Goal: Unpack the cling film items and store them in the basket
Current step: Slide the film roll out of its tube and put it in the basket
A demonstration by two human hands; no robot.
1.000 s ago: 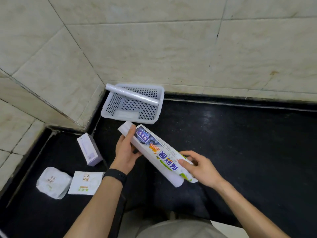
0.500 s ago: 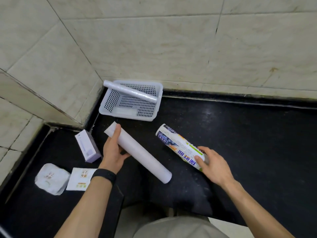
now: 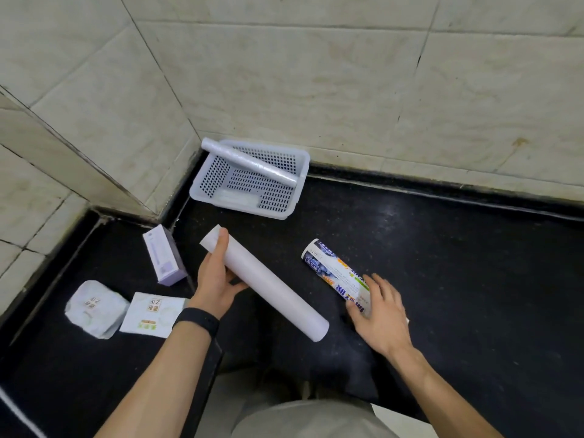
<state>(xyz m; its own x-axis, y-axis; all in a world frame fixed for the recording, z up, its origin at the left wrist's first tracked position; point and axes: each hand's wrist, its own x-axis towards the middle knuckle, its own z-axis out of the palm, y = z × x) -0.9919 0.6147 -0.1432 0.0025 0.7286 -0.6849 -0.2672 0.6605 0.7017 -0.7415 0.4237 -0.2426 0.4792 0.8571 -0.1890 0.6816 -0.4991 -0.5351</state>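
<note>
My left hand (image 3: 218,279) grips a bare white cling film roll (image 3: 268,286) near its upper end, holding it slanted above the black counter. To its right the printed wrapper sleeve (image 3: 335,273) lies on the counter, and my right hand (image 3: 379,314) rests flat over its lower end with the fingers spread. A white perforated basket (image 3: 249,197) stands in the corner by the wall. Another unwrapped roll (image 3: 249,162) lies diagonally across the basket's rim.
A purple box (image 3: 164,256) stands left of my left hand. Two white packets (image 3: 94,308) (image 3: 151,314) lie on the counter at the lower left. Tiled walls close off the back and left. The counter edge runs along the bottom.
The printed wrapper has come off the white roll. My right hand carried it to the right and laid it on the counter, while my left hand kept the bare roll.
</note>
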